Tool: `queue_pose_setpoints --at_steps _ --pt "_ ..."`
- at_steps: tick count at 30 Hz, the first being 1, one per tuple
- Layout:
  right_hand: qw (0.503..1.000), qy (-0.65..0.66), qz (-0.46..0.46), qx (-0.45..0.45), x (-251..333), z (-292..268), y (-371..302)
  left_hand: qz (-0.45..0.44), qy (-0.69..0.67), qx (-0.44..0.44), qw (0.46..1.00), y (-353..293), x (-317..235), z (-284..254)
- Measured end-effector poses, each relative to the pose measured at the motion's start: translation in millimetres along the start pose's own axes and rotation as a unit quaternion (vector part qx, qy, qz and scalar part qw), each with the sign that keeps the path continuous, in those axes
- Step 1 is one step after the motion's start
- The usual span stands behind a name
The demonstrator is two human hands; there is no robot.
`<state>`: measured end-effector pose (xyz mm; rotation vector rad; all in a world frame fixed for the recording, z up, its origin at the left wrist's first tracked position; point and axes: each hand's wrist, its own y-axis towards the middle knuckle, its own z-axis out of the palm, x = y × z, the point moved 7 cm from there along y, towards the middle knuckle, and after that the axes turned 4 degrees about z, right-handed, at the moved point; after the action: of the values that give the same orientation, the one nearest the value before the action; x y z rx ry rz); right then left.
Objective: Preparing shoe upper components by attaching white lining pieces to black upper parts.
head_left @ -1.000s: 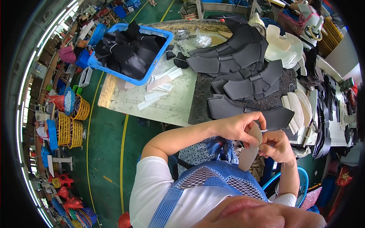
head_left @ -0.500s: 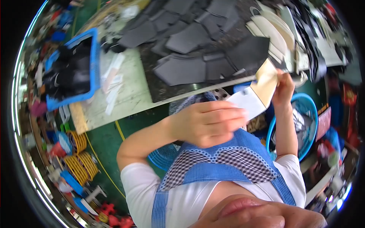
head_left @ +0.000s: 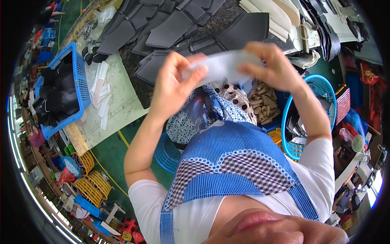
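Note:
A pale, whitish flat piece [head_left: 221, 67], blurred and slightly bowed, is stretched between my two hands in front of the table's near edge. My left hand [head_left: 172, 83] grips one end, with thumb and fingers closed on it. At the other end, my right hand [head_left: 274, 65] pinches it the same way. Just beyond lie overlapping dark grey shaped sheets [head_left: 170, 32] on a dark speckled slab [head_left: 231, 9]. My hands partly cover the nearest of these sheets.
A blue basket [head_left: 83, 77] of black pieces stands at the table's left, beside white strips [head_left: 101, 91]. Cream shaped pieces [head_left: 270, 16] lie far right. A round blue basket [head_left: 287, 140] stands by my right arm, near a bin of beige offcuts [head_left: 264, 103]. Yellow baskets [head_left: 93, 189] stand lower left.
Both hands have moved left and up in the picture with the pale piece. It was folded open, showing a cream side; now it stretches between my hands. The view has shifted.

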<state>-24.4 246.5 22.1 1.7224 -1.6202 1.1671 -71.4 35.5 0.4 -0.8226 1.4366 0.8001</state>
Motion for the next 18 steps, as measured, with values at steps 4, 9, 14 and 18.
queue_pose_setpoints --at_steps 4,9,14,18 --pt "0.978 -0.206 0.006 -0.039 -4.5 -9.3 37.7 0.027 0.229 -0.050 0.972 23.0 3.8 -22.7" --pt "0.975 -0.206 -0.056 -0.058 -18.3 2.6 52.3 -0.035 0.275 -0.038 0.960 25.3 15.3 -27.1" --pt "0.962 -0.254 -0.079 -0.066 -16.1 8.3 58.2 0.063 0.590 -0.006 0.805 33.1 -16.4 -13.0" --pt "0.935 -0.355 0.018 -0.005 -13.9 0.4 64.3 0.268 0.555 0.157 0.772 4.2 -28.3 57.1"
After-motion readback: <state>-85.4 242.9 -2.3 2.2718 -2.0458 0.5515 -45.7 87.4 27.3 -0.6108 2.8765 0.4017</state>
